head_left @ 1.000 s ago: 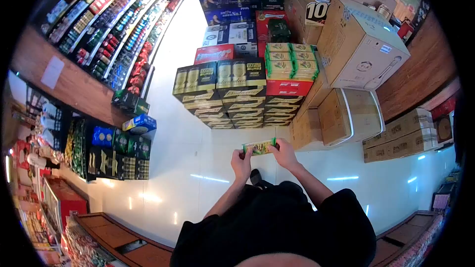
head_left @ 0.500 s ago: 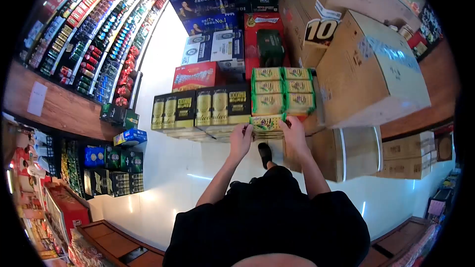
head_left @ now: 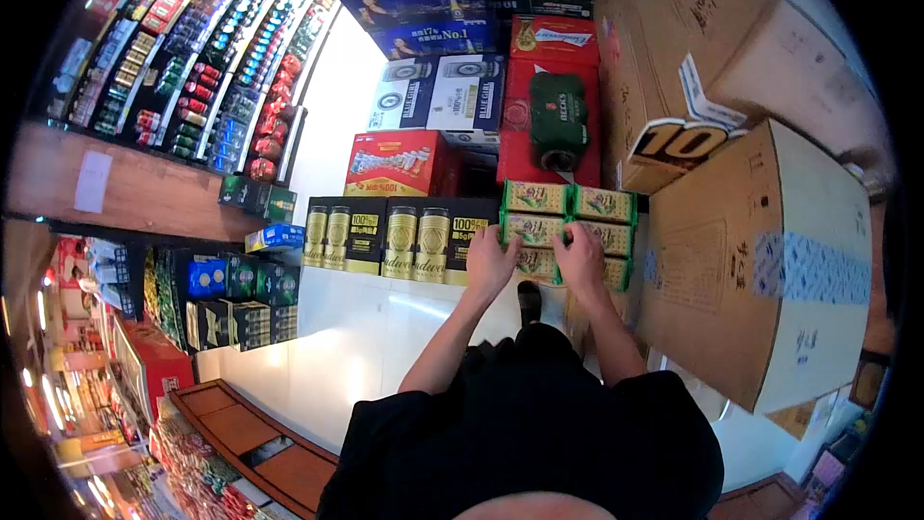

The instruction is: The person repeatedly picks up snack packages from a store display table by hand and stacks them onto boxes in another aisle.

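Observation:
Green-and-yellow packets (head_left: 603,204) lie in two columns on a stack in front of me. My left hand (head_left: 493,262) is at the left column, its fingers closed at the left end of a packet (head_left: 536,230). At that packet's right end, my right hand (head_left: 580,255) has its fingers pinched together. The packet lies level among the others. Beside my left hand stand black-and-gold beer cartons (head_left: 416,241).
Behind the packets are a red carton (head_left: 549,77), a green can pack (head_left: 559,120) and white-and-blue cartons (head_left: 465,96). A large cardboard box (head_left: 712,260) stands close on the right. Drink shelves (head_left: 207,67) line the left.
My hands have moved forward with the packet, from above the floor to over the packet stack. The stack and cartons now appear nearer, and the large box looms closer on the right.

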`<control>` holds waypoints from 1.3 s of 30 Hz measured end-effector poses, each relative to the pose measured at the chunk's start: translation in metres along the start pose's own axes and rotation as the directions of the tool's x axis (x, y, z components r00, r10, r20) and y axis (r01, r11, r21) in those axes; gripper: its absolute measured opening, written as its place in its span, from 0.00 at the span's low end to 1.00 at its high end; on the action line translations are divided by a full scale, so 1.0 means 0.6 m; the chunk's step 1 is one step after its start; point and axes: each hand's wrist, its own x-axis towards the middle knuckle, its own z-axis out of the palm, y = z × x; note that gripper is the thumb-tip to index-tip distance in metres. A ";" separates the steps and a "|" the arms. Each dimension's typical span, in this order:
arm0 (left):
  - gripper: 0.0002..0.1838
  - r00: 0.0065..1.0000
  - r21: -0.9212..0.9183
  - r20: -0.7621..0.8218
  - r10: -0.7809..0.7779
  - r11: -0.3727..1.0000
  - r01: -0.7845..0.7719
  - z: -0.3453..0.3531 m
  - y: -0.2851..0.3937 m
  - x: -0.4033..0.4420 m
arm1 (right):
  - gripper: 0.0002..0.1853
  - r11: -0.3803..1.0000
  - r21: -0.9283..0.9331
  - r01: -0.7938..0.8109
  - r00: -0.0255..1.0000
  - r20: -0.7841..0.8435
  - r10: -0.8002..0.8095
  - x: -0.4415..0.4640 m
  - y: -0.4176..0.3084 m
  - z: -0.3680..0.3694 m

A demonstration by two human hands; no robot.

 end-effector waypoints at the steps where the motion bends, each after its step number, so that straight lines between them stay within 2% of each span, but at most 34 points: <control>1: 0.24 1.000 -0.004 -0.004 0.002 1.000 -0.002 0.002 0.001 0.001 | 0.14 1.000 -0.011 0.027 1.000 0.002 -0.027 0.003 -0.002 0.000; 2: 0.24 1.000 -0.008 -0.014 0.003 1.000 -0.003 0.003 0.003 0.001 | 0.14 0.997 0.032 -0.070 0.993 0.101 0.066 0.006 -0.006 -0.003; 5: 0.24 0.999 0.009 -0.032 0.002 1.000 -0.002 -0.001 0.001 -0.001 | 0.13 0.999 0.017 -0.037 0.999 0.041 0.036 0.006 -0.004 0.006; 9: 0.23 0.997 -0.019 -0.080 -0.012 1.000 0.011 -0.024 -0.021 -0.028 | 0.11 0.997 -0.065 -0.029 0.995 0.098 0.035 0.010 -0.030 -0.011; 11: 0.22 0.991 -0.030 -0.125 -0.039 0.999 0.036 -0.043 -0.043 -0.064 | 0.10 0.998 -0.025 0.060 0.996 0.063 -0.058 0.006 -0.041 -0.001; 14: 0.22 0.980 -0.097 -0.103 -0.170 0.982 0.161 -0.088 -0.086 -0.155 | 0.11 0.970 0.091 0.225 0.973 0.023 -0.228 -0.014 -0.095 0.020; 17: 0.23 0.957 -0.104 -0.051 -0.285 0.955 0.279 -0.120 -0.139 -0.279 | 0.12 0.937 0.165 0.307 0.913 0.228 -0.339 -0.053 -0.164 0.048; 18: 0.23 0.943 -0.112 -0.040 -0.331 0.939 0.325 -0.125 -0.158 -0.326 | 0.12 0.907 0.245 0.342 0.890 0.224 -0.397 -0.076 -0.196 0.059; 21: 0.24 0.881 -0.167 -0.029 -0.471 0.872 0.461 -0.136 -0.215 -0.473 | 0.11 0.828 0.321 0.460 0.776 0.308 -0.551 -0.173 -0.269 0.110; 22: 0.25 0.857 -0.190 -0.030 -0.515 0.844 0.501 -0.146 -0.232 -0.520 | 0.12 0.835 0.366 0.410 0.737 0.406 -0.540 -0.215 -0.297 0.123; 25: 0.25 0.745 -0.294 -0.050 -0.666 0.722 0.626 -0.168 -0.274 -0.660 | 0.13 0.799 0.446 0.404 0.569 0.561 -0.601 -0.372 -0.365 0.168; 26: 0.26 0.729 -0.318 -0.123 -0.674 0.722 0.614 -0.168 -0.290 -0.711 | 0.15 0.793 0.450 0.411 0.458 0.650 -0.606 -0.429 -0.390 0.174; 29: 0.26 0.622 -0.435 -0.180 -0.762 0.628 0.645 -0.192 -0.311 -0.845 | 0.19 0.557 0.484 0.675 0.025 0.739 -0.673 -0.608 -0.402 0.240; 30: 0.24 0.573 -0.486 -0.165 -0.803 0.572 0.661 -0.200 -0.319 -0.888 | 0.20 0.482 0.557 0.676 -0.147 0.743 -0.653 -0.662 -0.414 0.247; 32: 0.21 0.488 -0.554 -0.250 -0.836 0.537 0.636 -0.194 -0.339 -0.968 | 0.21 0.332 0.696 0.636 -0.477 0.693 -0.540 -0.761 -0.444 0.251; 35: 0.17 0.361 -0.650 -0.333 -0.871 0.489 0.582 -0.213 -0.351 -1.077 | 0.20 0.382 0.783 0.490 -0.653 0.621 -0.434 -0.888 -0.506 0.215; 39: 0.14 0.141 -0.701 -0.517 -0.844 0.512 0.496 -0.182 -0.364 -1.195 | 0.18 0.230 0.852 0.471 -0.793 0.523 -0.313 -1.023 -0.512 0.240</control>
